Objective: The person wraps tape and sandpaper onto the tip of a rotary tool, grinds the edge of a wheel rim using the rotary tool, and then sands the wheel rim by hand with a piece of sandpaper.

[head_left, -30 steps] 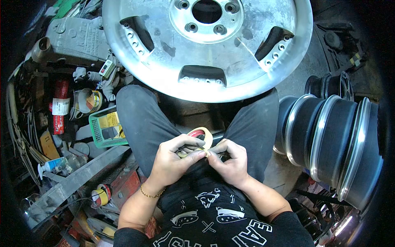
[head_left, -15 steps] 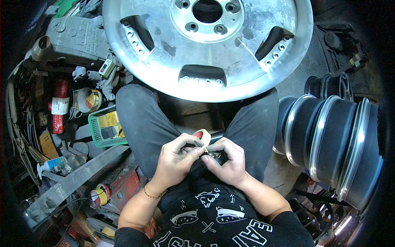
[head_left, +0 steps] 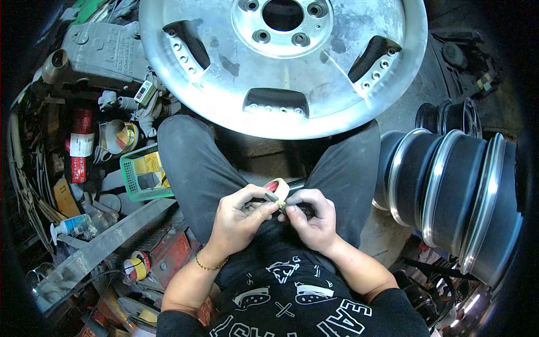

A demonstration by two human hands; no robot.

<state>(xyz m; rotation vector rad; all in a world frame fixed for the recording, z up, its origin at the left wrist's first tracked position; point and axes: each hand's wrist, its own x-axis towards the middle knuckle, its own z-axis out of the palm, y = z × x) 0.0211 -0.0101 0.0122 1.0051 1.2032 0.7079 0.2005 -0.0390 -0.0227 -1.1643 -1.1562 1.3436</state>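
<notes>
Above my lap, my left hand (head_left: 244, 216) is closed, its thumb and fingertips pinching the near side of a cream loop (head_left: 283, 191). This loop has a red inner face and looks like a roll of tape. A short dark stick-like piece (head_left: 272, 195) shows at my left fingertips. Close beside it, my right hand (head_left: 311, 219) has its thumb and index finger pinched together at the near end of the loop. Whatever lies between those fingertips is too small to make out. Beyond my knees lies a large bare-metal wheel rim (head_left: 283, 121), touched by neither hand.
Several wheel rims (head_left: 449, 185) stand in a row at the right. To the left are a green basket (head_left: 130, 178) with yellow sheets, a metal beam (head_left: 106, 253), a spray bottle (head_left: 73, 224) and a red-wrapped tube (head_left: 80, 143). A yellow-and-red roll (head_left: 136, 265) sits lower left.
My right thumb and fingers have drawn together and shifted slightly at the loop's near end. The dark piece at my left fingertips shows more plainly. The rim has not moved.
</notes>
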